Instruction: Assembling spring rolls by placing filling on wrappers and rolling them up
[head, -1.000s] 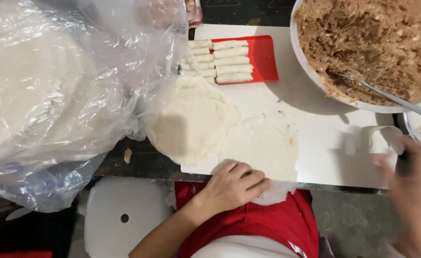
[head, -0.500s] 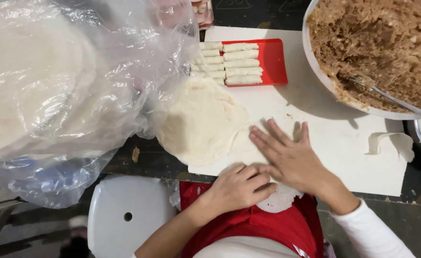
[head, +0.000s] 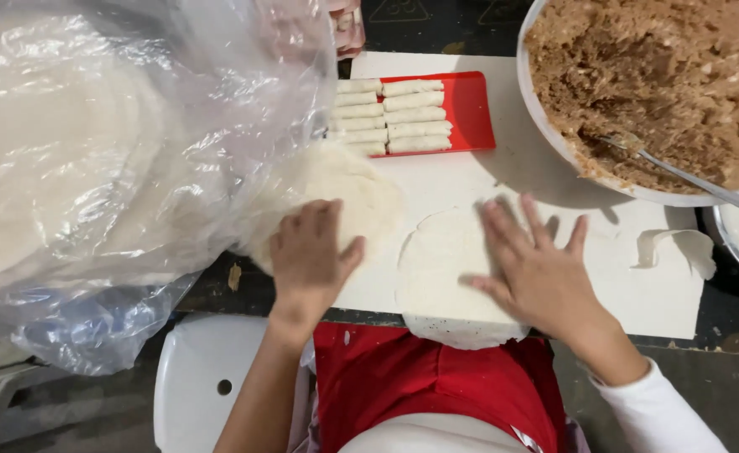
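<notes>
My left hand (head: 309, 254) lies flat, fingers apart, on a stack of round white wrappers (head: 361, 189) at the edge of a clear plastic bag. My right hand (head: 539, 270) presses flat with spread fingers on a single round wrapper (head: 440, 260) laid on the white board (head: 554, 193); the wrapper's near edge hangs over the board's front. Behind them a red tray (head: 468, 113) holds several finished white rolls (head: 394, 116). Neither hand holds anything.
A big clear plastic bag (head: 109, 159) with more wrappers fills the left. A large white bowl of brown filling (head: 663, 84) with a metal spoon (head: 688, 172) stands at the back right. A torn wrapper scrap (head: 675, 247) lies on the board. A white stool (head: 210, 382) is below.
My left hand has moved from the board's front edge up onto the wrapper stack. My right hand came in from the right and now presses on the single wrapper.
</notes>
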